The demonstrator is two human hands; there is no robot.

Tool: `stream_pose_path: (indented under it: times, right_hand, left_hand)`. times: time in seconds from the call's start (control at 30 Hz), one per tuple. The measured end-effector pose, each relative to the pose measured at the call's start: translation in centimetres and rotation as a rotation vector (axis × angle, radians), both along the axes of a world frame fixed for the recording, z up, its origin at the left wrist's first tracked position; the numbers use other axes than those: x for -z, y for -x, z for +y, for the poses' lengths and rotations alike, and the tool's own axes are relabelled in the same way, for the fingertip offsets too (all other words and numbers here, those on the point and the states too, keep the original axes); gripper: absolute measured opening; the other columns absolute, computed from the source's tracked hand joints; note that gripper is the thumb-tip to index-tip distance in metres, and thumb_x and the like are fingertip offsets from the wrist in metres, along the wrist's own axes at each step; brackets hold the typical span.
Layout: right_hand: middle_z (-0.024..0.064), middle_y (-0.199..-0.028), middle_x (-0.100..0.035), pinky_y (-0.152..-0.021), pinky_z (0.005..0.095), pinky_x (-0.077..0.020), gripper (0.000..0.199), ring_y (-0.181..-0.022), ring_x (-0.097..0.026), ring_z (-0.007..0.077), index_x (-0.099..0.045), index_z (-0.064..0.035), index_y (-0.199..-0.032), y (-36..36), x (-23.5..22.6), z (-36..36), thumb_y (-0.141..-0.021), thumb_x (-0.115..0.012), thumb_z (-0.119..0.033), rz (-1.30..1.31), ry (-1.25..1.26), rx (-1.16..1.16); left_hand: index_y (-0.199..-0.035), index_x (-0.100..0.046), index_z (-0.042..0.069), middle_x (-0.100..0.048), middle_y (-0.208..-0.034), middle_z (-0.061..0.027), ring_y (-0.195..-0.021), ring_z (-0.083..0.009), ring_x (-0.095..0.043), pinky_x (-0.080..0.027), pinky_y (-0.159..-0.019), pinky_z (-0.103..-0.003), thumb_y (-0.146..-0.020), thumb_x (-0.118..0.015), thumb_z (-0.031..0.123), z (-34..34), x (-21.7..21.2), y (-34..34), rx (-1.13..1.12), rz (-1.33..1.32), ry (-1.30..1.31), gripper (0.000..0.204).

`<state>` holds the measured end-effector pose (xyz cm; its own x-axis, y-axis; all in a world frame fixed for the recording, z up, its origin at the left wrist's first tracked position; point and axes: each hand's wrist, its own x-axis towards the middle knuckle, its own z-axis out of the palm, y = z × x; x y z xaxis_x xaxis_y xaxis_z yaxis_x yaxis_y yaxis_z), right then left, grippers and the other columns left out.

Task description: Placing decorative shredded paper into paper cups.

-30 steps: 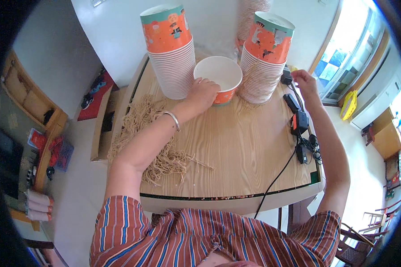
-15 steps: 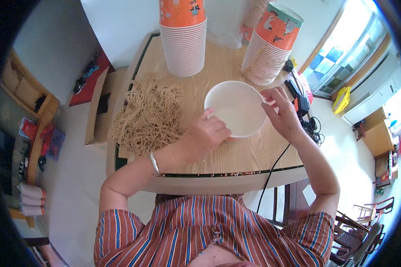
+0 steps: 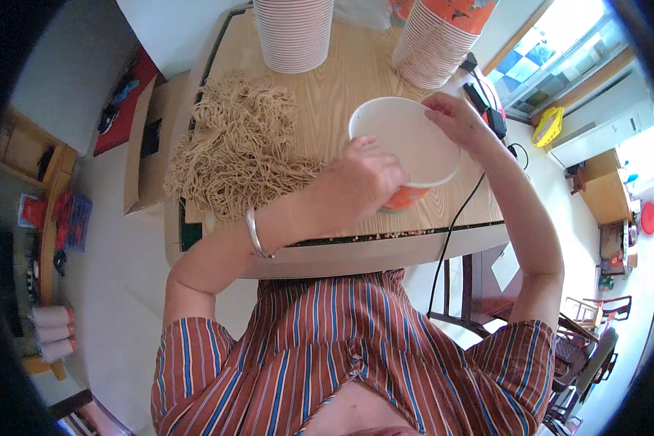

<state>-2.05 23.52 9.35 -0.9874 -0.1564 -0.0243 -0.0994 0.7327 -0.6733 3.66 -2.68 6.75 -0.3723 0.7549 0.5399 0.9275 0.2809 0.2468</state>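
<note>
A round paper tub (image 3: 405, 138), white inside with an orange printed outside, is over the right front part of the table. It tips a little, its mouth facing up. My right hand (image 3: 456, 125) pinches its far right rim between thumb and fingers. Across its near left rim, my left hand (image 3: 367, 174) grips with bent fingers; the thumb is hidden. To the left lies a loose heap of tan, cord-like strands (image 3: 243, 156), whether noodles or string I cannot tell. Part of the heap's right end is behind my left hand.
Nested paper tubs stand in a tall left stack (image 3: 294, 36) and a right stack (image 3: 439, 43) at the back. Black adapters (image 3: 493, 120) and a cable (image 3: 450, 232) lie along the right side. An open cardboard box (image 3: 156, 138) stands left of the table (image 3: 334, 94).
The view has shifted, so the table sits higher. My hands have brought the tub right and nearer the front edge and tipped it. My right hand now grips farther back on the rim.
</note>
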Motion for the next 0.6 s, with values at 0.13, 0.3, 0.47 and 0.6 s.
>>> stream_pose_path:
  times: [0.13,0.3,0.47,0.6]
  right_hand:
    - [0.0087,-0.087,-0.067,-0.074,0.0323,-0.0507,0.021,-0.082,-0.063,0.0154,-0.064,0.0011,-0.103,1.7,0.7,0.9,-0.089,-0.058,-0.013,0.012,0.035,0.02]
    - [0.0068,-0.077,-0.064,-0.065,0.0328,-0.0505,0.021,-0.073,-0.061,0.0153,-0.065,0.0003,-0.091,2.3,0.4,1.4,-0.084,-0.061,-0.019,0.014,-0.106,0.074]
    - [0.0063,-0.067,-0.061,-0.053,0.0315,-0.05,0.02,-0.06,-0.06,0.0144,-0.062,0.0001,-0.083,-0.1,-1.8,0.7,-0.084,-0.061,-0.02,-0.105,-0.106,0.146]
    - [0.0023,-0.058,-0.054,-0.043,0.027,-0.0408,0.023,-0.046,-0.052,0.0114,-0.058,-0.0039,-0.074,-3.1,-3.1,-0.4,-0.088,-0.062,-0.021,-0.34,-0.083,0.265]
  left_hand:
    - [-0.098,-0.067,0.005,-0.067,-0.094,-0.0113,-0.096,-0.0308,-0.064,-0.039,-0.105,-0.049,-0.082,-0.066,0.011,-0.2,-1.2,2.1,0.123,-0.221,-0.033,0.017]
    - [-0.098,-0.067,0.003,-0.067,-0.095,-0.0122,-0.095,-0.0311,-0.063,-0.044,-0.099,-0.044,-0.082,-0.066,0.008,-1.7,-1.8,4.0,0.232,-0.345,-0.009,0.017]
    - [-0.094,-0.067,0.002,-0.065,-0.102,-0.0134,-0.101,-0.0304,-0.06,-0.048,-0.092,-0.04,-0.079,-0.067,0.002,-3.3,-2.2,5.6,0.268,-0.268,0.09,0.016]
    - [-0.087,-0.066,0.004,-0.061,-0.115,-0.0127,-0.114,-0.0317,-0.055,-0.047,-0.097,-0.04,-0.075,-0.067,-0.002,-3.8,-1.0,8.1,0.128,0.045,0.053,0.014]
